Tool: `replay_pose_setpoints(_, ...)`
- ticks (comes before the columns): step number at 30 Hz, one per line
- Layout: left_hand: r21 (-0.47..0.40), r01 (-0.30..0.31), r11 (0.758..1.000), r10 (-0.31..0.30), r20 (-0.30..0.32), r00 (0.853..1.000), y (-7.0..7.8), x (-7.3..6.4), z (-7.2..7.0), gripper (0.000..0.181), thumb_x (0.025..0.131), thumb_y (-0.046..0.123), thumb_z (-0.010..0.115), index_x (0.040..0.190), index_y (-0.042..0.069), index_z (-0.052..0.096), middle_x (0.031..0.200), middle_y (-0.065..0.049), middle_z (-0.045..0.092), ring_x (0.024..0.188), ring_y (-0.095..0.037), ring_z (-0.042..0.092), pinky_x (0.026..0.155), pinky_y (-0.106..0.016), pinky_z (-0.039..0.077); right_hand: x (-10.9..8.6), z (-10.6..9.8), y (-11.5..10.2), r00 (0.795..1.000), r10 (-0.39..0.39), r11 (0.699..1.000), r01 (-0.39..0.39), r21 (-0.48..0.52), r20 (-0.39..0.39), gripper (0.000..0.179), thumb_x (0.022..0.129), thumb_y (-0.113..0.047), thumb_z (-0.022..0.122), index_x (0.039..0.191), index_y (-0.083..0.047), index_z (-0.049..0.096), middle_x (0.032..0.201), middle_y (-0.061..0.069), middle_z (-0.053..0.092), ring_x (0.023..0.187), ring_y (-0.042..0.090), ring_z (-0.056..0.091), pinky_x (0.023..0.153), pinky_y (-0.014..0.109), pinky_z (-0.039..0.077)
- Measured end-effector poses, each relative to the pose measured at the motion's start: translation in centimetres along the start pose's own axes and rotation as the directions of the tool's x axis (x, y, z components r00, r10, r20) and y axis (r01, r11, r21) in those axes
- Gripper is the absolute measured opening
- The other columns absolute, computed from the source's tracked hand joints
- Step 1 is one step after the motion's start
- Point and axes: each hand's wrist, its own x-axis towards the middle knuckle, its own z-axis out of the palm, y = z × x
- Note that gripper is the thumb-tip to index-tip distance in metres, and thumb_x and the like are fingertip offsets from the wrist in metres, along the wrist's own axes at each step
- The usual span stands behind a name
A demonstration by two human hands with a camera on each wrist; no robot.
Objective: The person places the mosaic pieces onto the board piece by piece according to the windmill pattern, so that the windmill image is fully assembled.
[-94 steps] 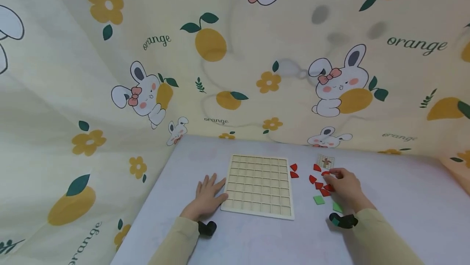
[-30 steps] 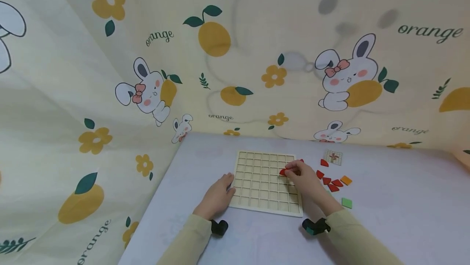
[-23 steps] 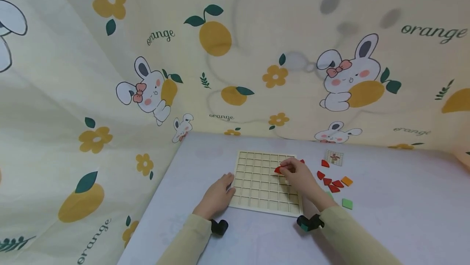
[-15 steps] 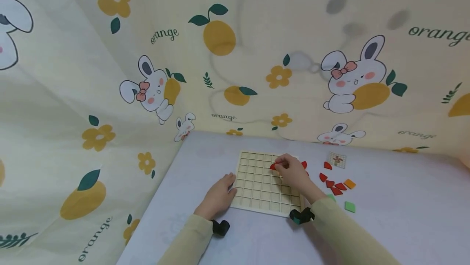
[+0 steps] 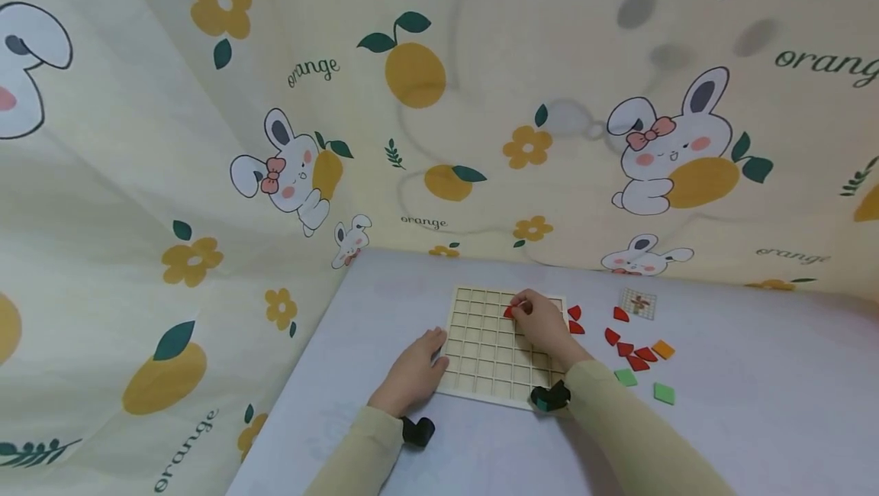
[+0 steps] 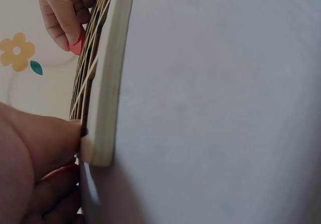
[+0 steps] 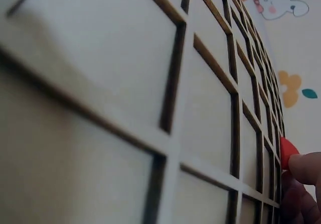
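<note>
A pale wooden grid board (image 5: 478, 337) lies on the table between my hands. My right hand (image 5: 542, 326) pinches a red quarter-circle tile (image 5: 508, 312) between thumb and fingers, over the board's far right part. In the right wrist view that red tile (image 7: 287, 151) stands tilted at the grid's far side, under the thumb. My left hand (image 5: 410, 371) rests at the board's left edge, fingers extended together. The left wrist view has its thumb (image 6: 55, 138) touching the frame near a corner, with the other fingers beside the board.
Two red tiles (image 5: 575, 326) lie just right of the board. Further right are several more red tiles (image 5: 624, 349), an orange square tile (image 5: 663, 349) and two green square tiles (image 5: 664, 393). Behind them is a small pattern card (image 5: 648, 310). A printed cloth (image 5: 439, 137) hangs behind the table.
My right hand has carried a red tile from the loose tiles leftward onto the board, easing toward its far part. My left hand's spread fingers have drawn together at the board's edge.
</note>
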Motion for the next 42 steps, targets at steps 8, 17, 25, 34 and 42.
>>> replay_pose_setpoints(8,-0.006,-0.011,1.000,0.011,0.004,1.000,0.5,-0.2,-0.3,0.050,0.100,0.022,0.052,0.146,0.006,0.041,0.154,-0.007,0.035,0.143,-0.026,0.026,0.116,-0.045,0.024,0.0,0.1,0.2,1.000,-0.004,0.998,0.005,-0.058,0.014,0.018,0.098,-0.023,0.058,0.113,-0.015,0.064,0.093,0.002,0.063,0.076,0.019,0.053,0.065,0.031,0.044)
replay_pose_setpoints(17,-0.016,-0.028,0.999,0.028,-0.009,1.000,0.3,-0.7,-0.6,0.050,0.100,0.019,0.053,0.145,0.003,0.041,0.153,-0.010,0.036,0.142,-0.029,0.027,0.115,-0.047,0.025,-0.3,0.5,-0.3,0.999,0.025,1.000,-0.025,-0.009,0.024,0.027,0.098,-0.019,0.058,0.123,-0.014,0.066,0.112,0.007,0.064,0.098,0.024,0.055,0.085,0.041,0.049)
replay_pose_setpoints(25,-0.012,-0.010,1.000,0.010,-0.003,1.000,-0.3,-0.8,-0.5,0.050,0.100,0.022,0.053,0.146,0.005,0.041,0.153,-0.008,0.035,0.142,-0.027,0.027,0.115,-0.045,0.025,-0.5,0.7,-0.5,0.999,0.015,1.000,-0.015,-0.009,0.052,0.031,0.099,-0.016,0.055,0.129,-0.015,0.063,0.121,0.009,0.060,0.104,0.026,0.052,0.089,0.043,0.047)
replay_pose_setpoints(34,-0.016,-0.047,0.999,0.047,0.001,0.999,-0.2,0.1,0.1,0.050,0.100,0.021,0.053,0.146,0.004,0.041,0.153,-0.008,0.035,0.142,-0.026,0.027,0.116,-0.044,0.024,-2.9,-2.2,-0.1,0.998,-0.005,1.000,0.003,0.031,0.066,0.042,0.100,-0.021,0.056,0.140,-0.011,0.050,0.118,0.009,0.060,0.099,0.023,0.056,0.074,0.030,0.051)
replay_pose_setpoints(42,-0.004,-0.055,0.998,0.055,0.001,0.998,-0.2,-0.2,-0.2,0.050,0.101,0.021,0.052,0.146,0.003,0.041,0.153,-0.009,0.035,0.142,-0.028,0.027,0.116,-0.045,0.023,-6.1,-7.2,2.1,1.000,0.028,0.997,-0.027,-0.066,0.014,0.042,0.098,-0.026,0.059,0.136,-0.011,0.051,0.116,0.009,0.060,0.102,0.026,0.057,0.077,0.035,0.051)
